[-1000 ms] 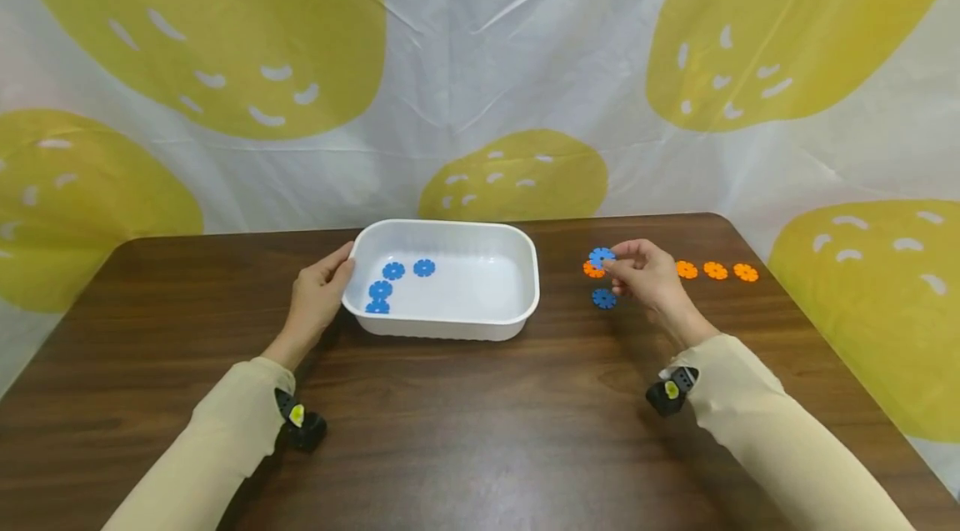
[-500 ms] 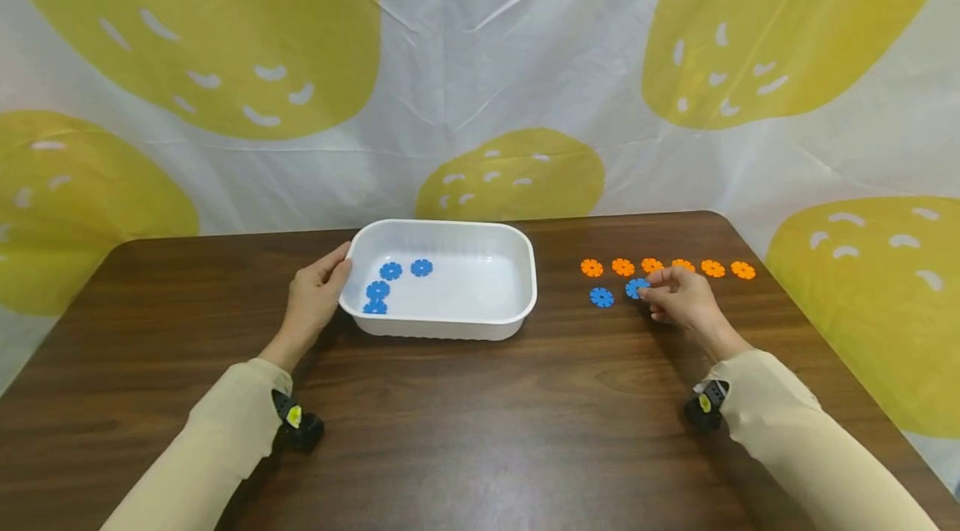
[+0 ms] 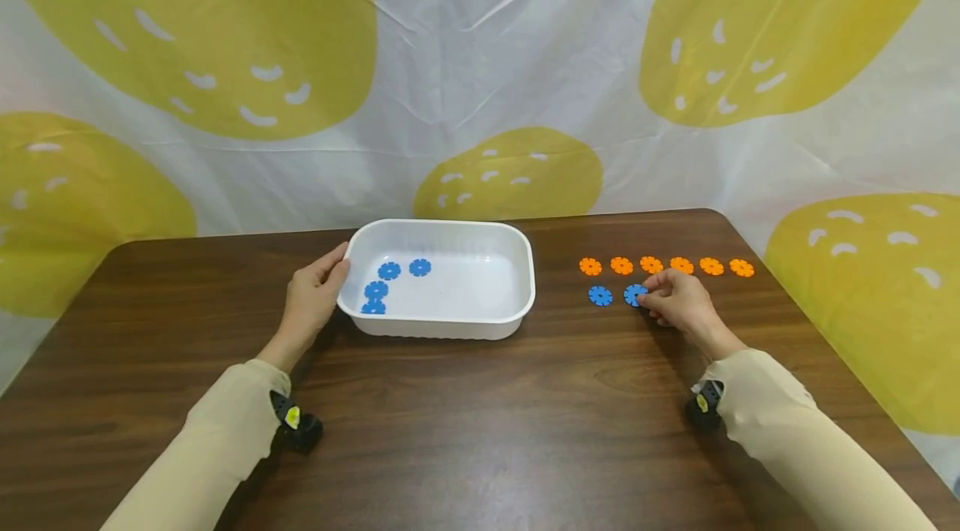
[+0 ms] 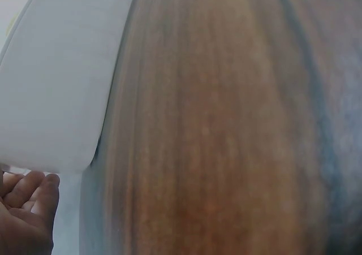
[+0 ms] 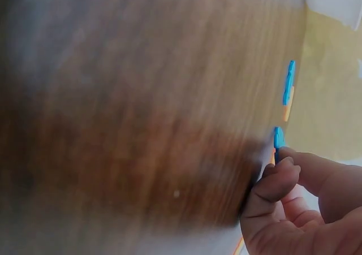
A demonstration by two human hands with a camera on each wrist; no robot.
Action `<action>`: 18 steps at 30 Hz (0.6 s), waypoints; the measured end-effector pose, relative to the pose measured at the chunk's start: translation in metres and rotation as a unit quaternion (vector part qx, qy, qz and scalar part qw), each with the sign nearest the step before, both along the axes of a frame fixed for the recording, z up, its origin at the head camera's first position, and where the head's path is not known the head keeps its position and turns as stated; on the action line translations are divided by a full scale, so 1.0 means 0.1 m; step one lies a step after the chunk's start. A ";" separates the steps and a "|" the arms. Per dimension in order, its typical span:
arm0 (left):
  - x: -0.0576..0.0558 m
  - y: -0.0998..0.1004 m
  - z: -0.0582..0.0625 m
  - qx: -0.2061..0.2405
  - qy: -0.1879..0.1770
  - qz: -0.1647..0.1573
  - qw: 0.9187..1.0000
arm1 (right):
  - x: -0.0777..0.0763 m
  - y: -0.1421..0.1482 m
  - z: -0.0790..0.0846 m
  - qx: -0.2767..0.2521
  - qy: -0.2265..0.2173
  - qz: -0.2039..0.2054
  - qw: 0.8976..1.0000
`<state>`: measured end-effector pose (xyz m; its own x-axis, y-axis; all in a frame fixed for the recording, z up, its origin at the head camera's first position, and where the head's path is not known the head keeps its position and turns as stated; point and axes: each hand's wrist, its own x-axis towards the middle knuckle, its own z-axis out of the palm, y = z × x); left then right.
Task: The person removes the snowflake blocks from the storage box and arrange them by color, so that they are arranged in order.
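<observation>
In the head view my right hand (image 3: 681,303) pinches a blue notched interlocking disc (image 3: 634,295) by its right edge, at the tabletop. The right wrist view shows thumb and fingertip on this blue disc (image 5: 278,136), seen edge-on. To its left lies another blue disc (image 3: 600,296). Behind them several orange discs form a row, from an orange disc (image 3: 590,267) at the left to an orange disc (image 3: 742,268) at the right. My left hand (image 3: 311,298) grips the left end of a white plastic basin (image 3: 442,329). Inside it are several blue discs (image 3: 377,290).
The brown wooden table (image 3: 465,414) ends at the back against a hanging cloth (image 3: 442,81) with yellow fruit prints. Each wrist carries a small black camera, the left camera (image 3: 300,431) and the right camera (image 3: 705,410).
My right hand has carried the blue disc rightward from over the leftmost orange disc, then down to the table beside the other blue disc. The left hand has stayed at the basin.
</observation>
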<state>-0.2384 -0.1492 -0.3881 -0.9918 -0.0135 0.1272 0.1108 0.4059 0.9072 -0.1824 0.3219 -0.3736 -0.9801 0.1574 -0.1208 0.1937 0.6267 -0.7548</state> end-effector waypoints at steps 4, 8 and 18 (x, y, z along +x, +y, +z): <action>0.00 0.00 0.00 0.001 0.000 0.002 1.000 | 0.00 0.00 0.00 0.019 0.002 -0.003 1.000; 0.00 0.00 0.00 0.002 0.001 0.000 1.000 | -0.01 -0.01 -0.01 0.027 0.000 -0.004 1.000; 0.00 0.00 -0.01 0.003 0.003 -0.001 1.000 | -0.05 -0.02 0.01 0.042 -0.031 0.001 0.999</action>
<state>-0.2388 -0.1491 -0.3888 -0.9909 -0.0114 0.1339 0.1182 0.4005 0.9086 -0.1874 0.3199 -0.3726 -0.9713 0.1686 -0.1678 0.2379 0.6876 -0.6860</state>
